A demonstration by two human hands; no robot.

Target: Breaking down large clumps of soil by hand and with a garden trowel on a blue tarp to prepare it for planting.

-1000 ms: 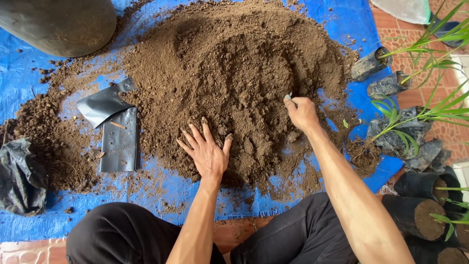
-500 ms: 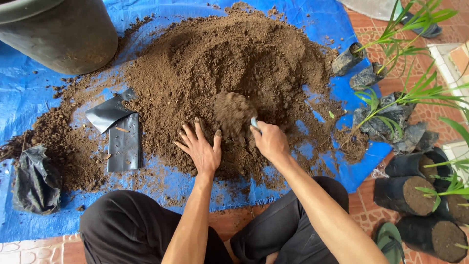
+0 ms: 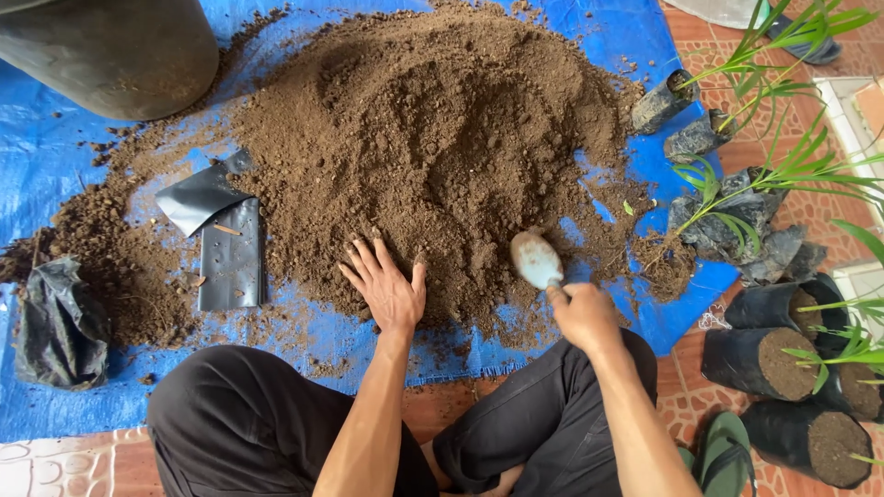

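- Looking down from the head camera: left hand (image 3: 387, 290) pressed flat on the near edge of the soil heap (image 3: 433, 138), fingers spread and released, gripping nothing, palm on the dirt.
- Right hand (image 3: 582, 313) clenched around the handle of a small trowel (image 3: 536, 260), pale blade raised just above the soil at about 11 o'clock from the fist, tip pointing toward the heap.
- Soil heap filling the middle of the blue tarp (image 3: 55, 175), widest toward 12 o'clock, with a shallow scooped hollow just beyond the trowel blade.
- Flat black plastic bags (image 3: 226, 244) lying on the tarp at 9 o'clock from the left hand, well apart from it, one partly overlapping the other, loose dirt around them.
- Crumpled black bag (image 3: 57, 327) at the tarp's far 9 o'clock edge, beside a thinner spread of soil.
- Large dark pot (image 3: 120, 51) at 10 o'clock, resting on the tarp, only the lower part showing.
- Seedlings in black bags (image 3: 727, 216) with thin green leaves at 2 to 3 o'clock, lying tilted along the tarp's edge, some on the tiled floor.
- Filled black bags (image 3: 764, 354) upright at 4 o'clock on the tiles, soil showing at their tops, near the right forearm.
- Green sandal (image 3: 723, 451) at 5 o'clock, beside the person's black-trousered knee.
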